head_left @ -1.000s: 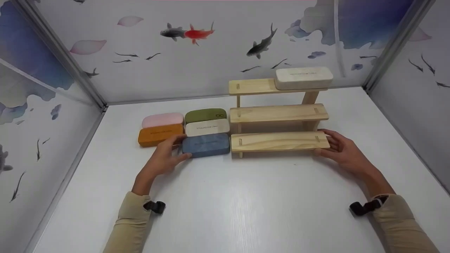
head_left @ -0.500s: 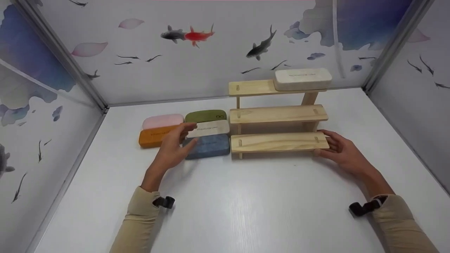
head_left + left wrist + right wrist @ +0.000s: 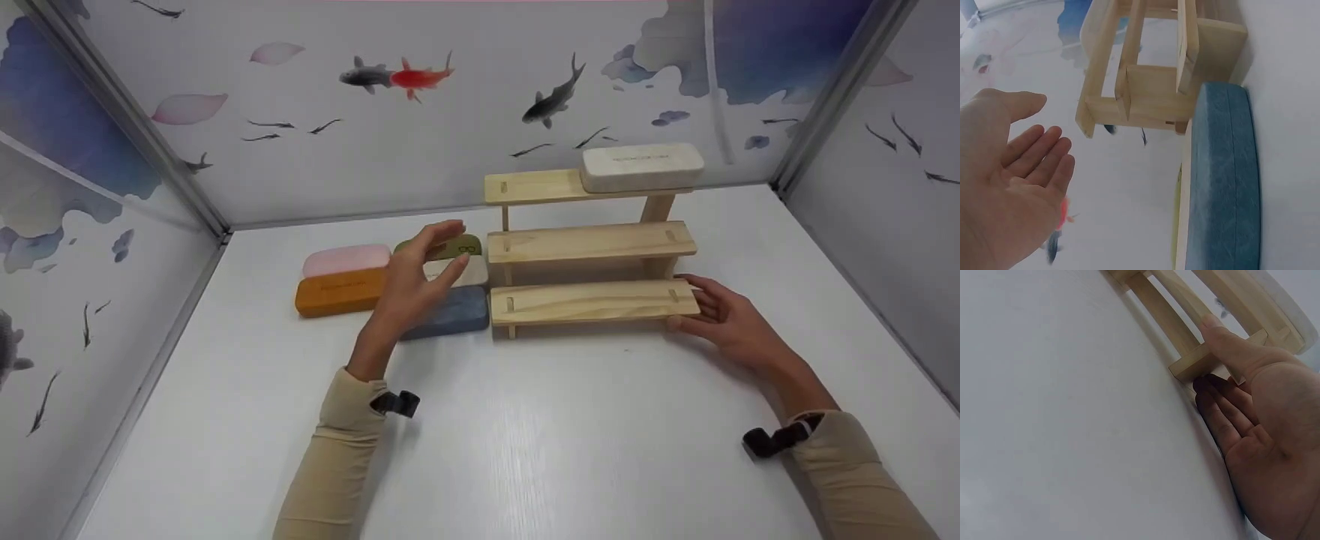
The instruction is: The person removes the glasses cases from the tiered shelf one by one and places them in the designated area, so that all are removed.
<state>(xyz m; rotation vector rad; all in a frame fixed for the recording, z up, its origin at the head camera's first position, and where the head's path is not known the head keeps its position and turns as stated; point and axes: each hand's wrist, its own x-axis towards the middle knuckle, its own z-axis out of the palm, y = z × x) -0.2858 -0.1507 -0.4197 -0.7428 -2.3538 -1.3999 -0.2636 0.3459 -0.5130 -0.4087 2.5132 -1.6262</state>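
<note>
My left hand (image 3: 411, 289) is raised over the eyeglass cases, thumb and fingers spread apart and holding nothing. Partly hidden beneath it are a blue case (image 3: 459, 311), a cream case (image 3: 474, 271) and a green case (image 3: 471, 246). In the left wrist view the blue case (image 3: 1224, 180) lies to the right of the palm. A three-tier wooden stand (image 3: 592, 301) adjoins these cases. At the right end of its lowest shelf my right hand (image 3: 739, 330) grips, the thumb at the front and the fingers behind. A whitish case (image 3: 643, 166) sits on the top shelf's right side.
An orange case (image 3: 337, 291) and a pink case (image 3: 346, 259) lie at the far left of the group. Printed wall panels (image 3: 420, 150) enclose the white table (image 3: 525, 435) at the back and sides.
My left hand has left the blue case's left end, rising and moving right and away from me above the cases. My right hand stays at the stand's end.
</note>
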